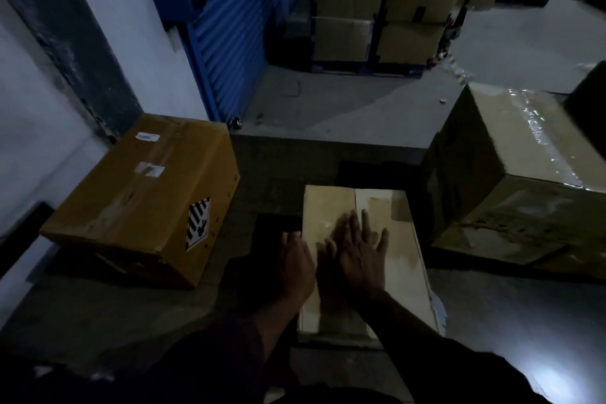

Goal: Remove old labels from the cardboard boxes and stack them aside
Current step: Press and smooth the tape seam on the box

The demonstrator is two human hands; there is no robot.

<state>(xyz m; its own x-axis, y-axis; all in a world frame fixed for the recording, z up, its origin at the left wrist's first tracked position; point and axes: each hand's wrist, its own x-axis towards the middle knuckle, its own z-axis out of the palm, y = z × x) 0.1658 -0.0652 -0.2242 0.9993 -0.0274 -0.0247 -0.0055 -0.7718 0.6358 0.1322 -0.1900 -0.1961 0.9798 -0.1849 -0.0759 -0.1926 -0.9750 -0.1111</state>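
Dim warehouse floor (328, 115): flat pale box (393, 259) at near centre, right hand (359, 256) spread flat on top, left hand (295, 259) curled over its left edge. Label search underway; next, pinching a corner.

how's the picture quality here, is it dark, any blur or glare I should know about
Head view: dim overall, with the bottom edge nearly black. The right hand is motion-blurred over the pale box, while the left hand at that box's left edge looks sharper. Glare streaks the tape on the right box, and wide-angle distortion bends the blue shutter.
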